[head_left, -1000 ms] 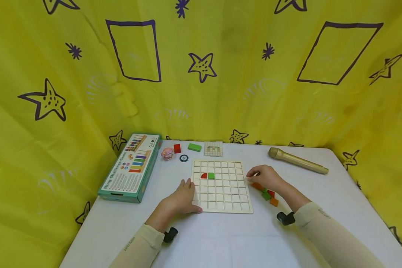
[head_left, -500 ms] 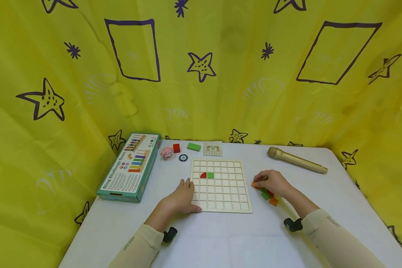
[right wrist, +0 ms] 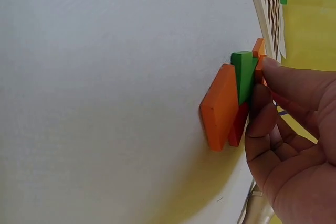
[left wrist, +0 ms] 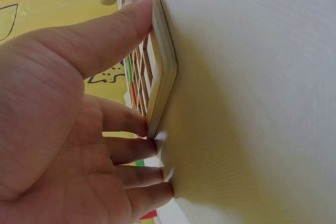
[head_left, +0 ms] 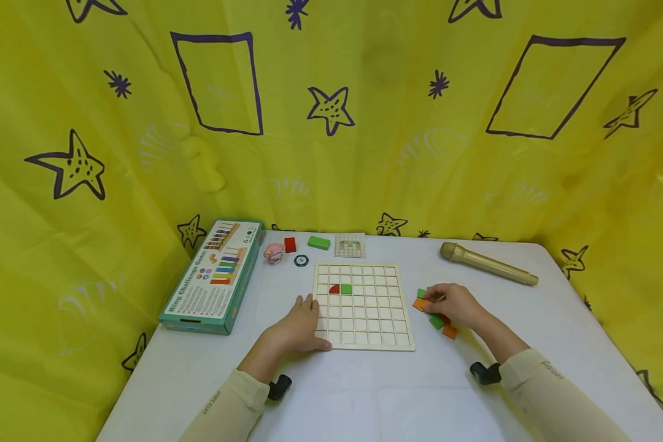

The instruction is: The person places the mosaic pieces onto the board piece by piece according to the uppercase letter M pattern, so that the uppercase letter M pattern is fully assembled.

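Note:
A pale wooden grid board [head_left: 364, 331] lies on the white table, with a red quarter-round piece [head_left: 334, 289] and a green square tile [head_left: 346, 289] side by side in its cells. My left hand [head_left: 298, 328] rests at the board's near left corner, thumb on the front edge and the other fingers spread along the left side. Right of the board, my right hand [head_left: 455, 304] is at a small pile of tiles. Its thumb and fingertips pinch an orange tile [right wrist: 259, 70]. Beside it lie a green tile [right wrist: 243, 74], a larger orange tile [right wrist: 220, 108] and a red piece [right wrist: 238, 127].
Behind the board lie a printed pattern card [head_left: 350, 245], a green block [head_left: 318, 243], a red cube [head_left: 290, 245], a pink toy [head_left: 274, 253] and a round dark token [head_left: 301, 261]. A game box [head_left: 212, 276] stands left; a gold microphone [head_left: 488, 264] lies at the back right.
My right hand has moved from the board's right edge back and right onto the tile pile. A green tile now shows at the pile's far end. My left hand stays put.

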A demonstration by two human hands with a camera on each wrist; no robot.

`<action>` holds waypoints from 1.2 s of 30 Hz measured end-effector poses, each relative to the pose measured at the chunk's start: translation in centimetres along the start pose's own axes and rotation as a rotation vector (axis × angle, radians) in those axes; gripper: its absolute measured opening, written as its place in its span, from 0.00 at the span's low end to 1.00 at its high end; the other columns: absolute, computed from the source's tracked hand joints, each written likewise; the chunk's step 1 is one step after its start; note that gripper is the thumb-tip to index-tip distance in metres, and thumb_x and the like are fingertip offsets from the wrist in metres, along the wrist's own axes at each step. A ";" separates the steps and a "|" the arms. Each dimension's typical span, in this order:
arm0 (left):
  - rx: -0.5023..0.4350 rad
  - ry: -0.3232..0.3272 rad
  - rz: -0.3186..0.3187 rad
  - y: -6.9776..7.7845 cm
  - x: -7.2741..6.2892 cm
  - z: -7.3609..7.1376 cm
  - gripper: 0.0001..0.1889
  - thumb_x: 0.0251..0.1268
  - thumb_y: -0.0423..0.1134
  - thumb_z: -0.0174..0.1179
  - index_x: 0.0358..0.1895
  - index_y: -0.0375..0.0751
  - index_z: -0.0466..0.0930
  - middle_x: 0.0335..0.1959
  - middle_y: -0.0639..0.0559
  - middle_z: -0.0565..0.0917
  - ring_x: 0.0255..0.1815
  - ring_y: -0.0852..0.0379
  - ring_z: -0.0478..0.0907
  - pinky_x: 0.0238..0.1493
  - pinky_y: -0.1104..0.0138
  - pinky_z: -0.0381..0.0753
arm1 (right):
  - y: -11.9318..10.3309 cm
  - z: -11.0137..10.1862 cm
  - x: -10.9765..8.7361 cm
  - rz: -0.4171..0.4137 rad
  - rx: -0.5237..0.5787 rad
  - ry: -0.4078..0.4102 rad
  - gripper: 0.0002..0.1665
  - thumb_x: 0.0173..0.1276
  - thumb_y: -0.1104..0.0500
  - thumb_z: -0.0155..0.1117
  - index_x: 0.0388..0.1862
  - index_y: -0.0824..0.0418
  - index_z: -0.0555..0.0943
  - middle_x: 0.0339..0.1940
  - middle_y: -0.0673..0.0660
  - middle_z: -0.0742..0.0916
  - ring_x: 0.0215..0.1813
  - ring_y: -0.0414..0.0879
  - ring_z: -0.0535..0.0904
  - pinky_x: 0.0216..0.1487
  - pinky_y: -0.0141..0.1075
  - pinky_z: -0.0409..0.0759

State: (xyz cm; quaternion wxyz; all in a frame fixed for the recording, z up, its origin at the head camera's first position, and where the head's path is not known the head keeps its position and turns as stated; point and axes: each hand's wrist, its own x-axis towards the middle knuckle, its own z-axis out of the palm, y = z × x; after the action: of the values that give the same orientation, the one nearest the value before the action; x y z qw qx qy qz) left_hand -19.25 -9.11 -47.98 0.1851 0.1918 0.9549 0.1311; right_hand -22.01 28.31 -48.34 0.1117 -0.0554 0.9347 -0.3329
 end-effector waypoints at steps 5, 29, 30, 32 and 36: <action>-0.005 -0.002 -0.004 0.1 -0.1 -0.1 0.56 0.56 0.60 0.72 0.75 0.22 0.56 0.78 0.30 0.54 0.79 0.31 0.48 0.74 0.49 0.58 | -0.2 0.0 0.1 -0.002 -0.025 -0.001 0.15 0.64 0.60 0.74 0.48 0.65 0.85 0.39 0.55 0.85 0.40 0.48 0.79 0.40 0.39 0.78; 0.001 0.000 0.000 0.0 -0.1 0.0 0.56 0.57 0.61 0.71 0.75 0.23 0.55 0.78 0.30 0.54 0.79 0.32 0.48 0.74 0.50 0.58 | -0.4 -0.1 0.7 -0.012 0.044 -0.033 0.11 0.67 0.62 0.70 0.47 0.65 0.85 0.39 0.54 0.86 0.39 0.47 0.78 0.41 0.39 0.79; -0.002 0.000 -0.002 0.0 -0.1 0.0 0.56 0.56 0.60 0.71 0.75 0.23 0.55 0.78 0.30 0.54 0.79 0.32 0.48 0.74 0.50 0.58 | -0.5 -0.2 0.8 -0.016 0.045 -0.034 0.12 0.67 0.62 0.70 0.48 0.65 0.85 0.39 0.54 0.86 0.39 0.47 0.78 0.41 0.39 0.79; -0.004 0.000 -0.005 0.0 -0.1 0.0 0.56 0.56 0.60 0.71 0.75 0.23 0.55 0.78 0.30 0.54 0.79 0.32 0.48 0.74 0.50 0.58 | -0.7 -0.2 1.1 -0.018 0.047 -0.034 0.11 0.67 0.63 0.70 0.48 0.64 0.86 0.39 0.54 0.86 0.39 0.47 0.78 0.40 0.38 0.79; -0.002 0.001 -0.008 -0.1 -0.1 0.0 0.56 0.56 0.61 0.71 0.75 0.23 0.55 0.78 0.31 0.54 0.79 0.32 0.48 0.74 0.50 0.59 | -1.3 -0.3 1.8 -0.031 0.038 -0.032 0.10 0.68 0.63 0.69 0.48 0.63 0.86 0.38 0.54 0.86 0.38 0.47 0.78 0.40 0.37 0.79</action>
State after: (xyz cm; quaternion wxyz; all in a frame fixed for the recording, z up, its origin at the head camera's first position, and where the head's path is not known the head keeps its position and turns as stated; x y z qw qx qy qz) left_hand -19.21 -9.18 -48.01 0.1854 0.1879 0.9556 0.1312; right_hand -23.76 27.19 -47.54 0.1227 -0.0730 0.9254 -0.3512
